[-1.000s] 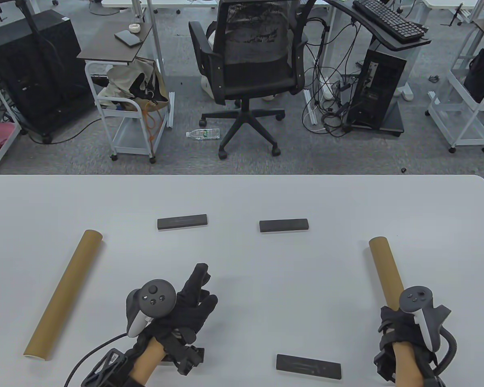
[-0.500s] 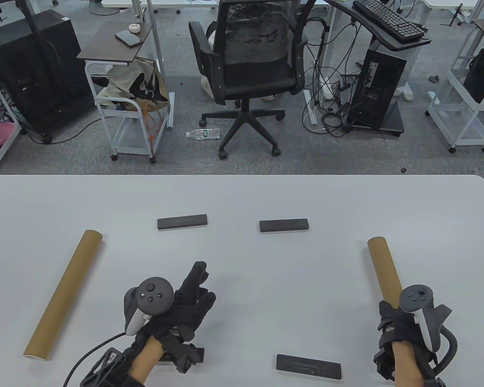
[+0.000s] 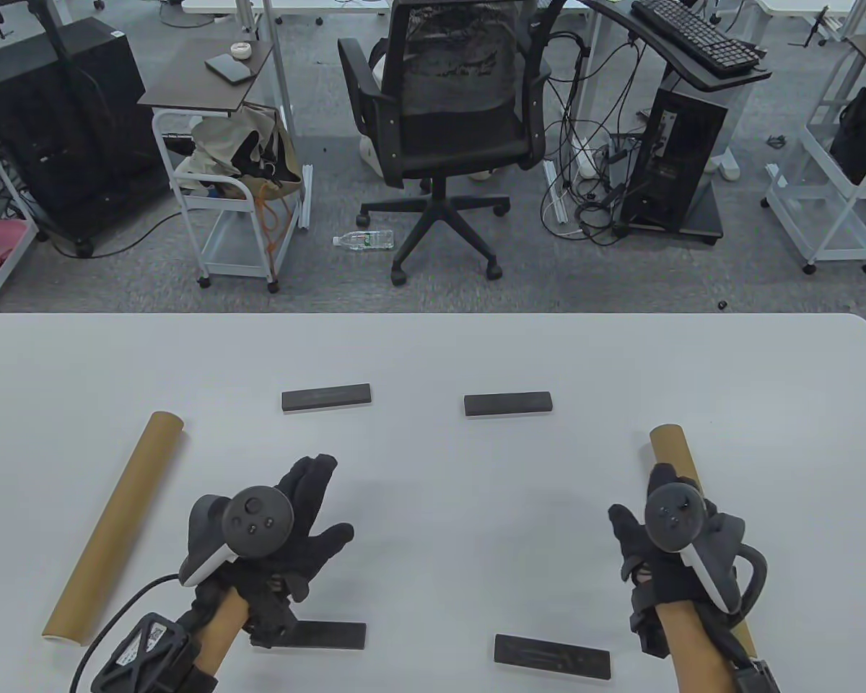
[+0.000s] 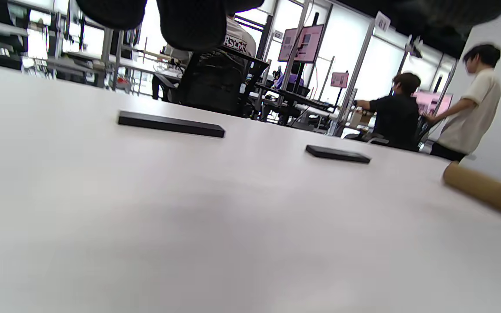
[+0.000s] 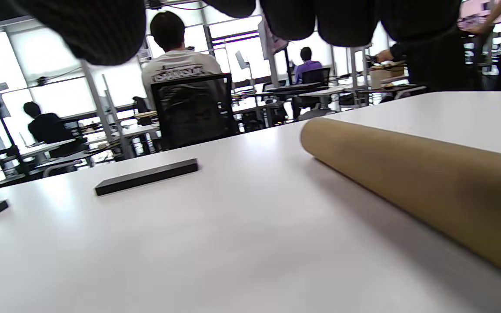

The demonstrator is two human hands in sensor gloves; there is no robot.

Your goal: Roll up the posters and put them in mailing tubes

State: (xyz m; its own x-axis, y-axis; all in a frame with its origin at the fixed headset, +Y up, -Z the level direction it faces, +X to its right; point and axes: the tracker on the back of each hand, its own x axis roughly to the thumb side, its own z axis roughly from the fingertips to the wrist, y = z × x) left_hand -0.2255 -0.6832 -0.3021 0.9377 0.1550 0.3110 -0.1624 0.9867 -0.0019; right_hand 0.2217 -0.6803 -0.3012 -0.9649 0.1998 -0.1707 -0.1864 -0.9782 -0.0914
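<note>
Left hand: the left hand (image 3: 299, 530) hovered low over the white counter (image 3: 433, 346) at about 7 o'clock, fingers spread and relaxed, grasping nothing; its fingertips (image 4: 189, 21) hung in at the top of the left wrist view.
Right hand: the right hand (image 3: 657, 541) sat at about 4 o'clock just beside the right mailing tube (image 3: 670, 447), fingers loosely extended and released; whether it touched the tube could not be told.
Right tube: the brown cardboard cylinder lay flat on the counter, running from roughly 3 o'clock back toward 5 o'clock, largely hidden under the hand and forearm; in the right wrist view (image 5: 429, 182) it lay on its side just below the fingertips (image 5: 346, 21).
Left tube: the left mailing tube (image 3: 115, 527) lay flat at about 8 o'clock, slanted, well apart from the left hand.
Bars: four dark flat bars lay on the counter, two toward 12 o'clock (image 3: 326, 398) (image 3: 507, 404) and two near 6 o'clock (image 3: 552, 656) (image 3: 328, 635).
Background: a black office chair (image 3: 447, 123) stood beyond the counter at 12 o'clock.
</note>
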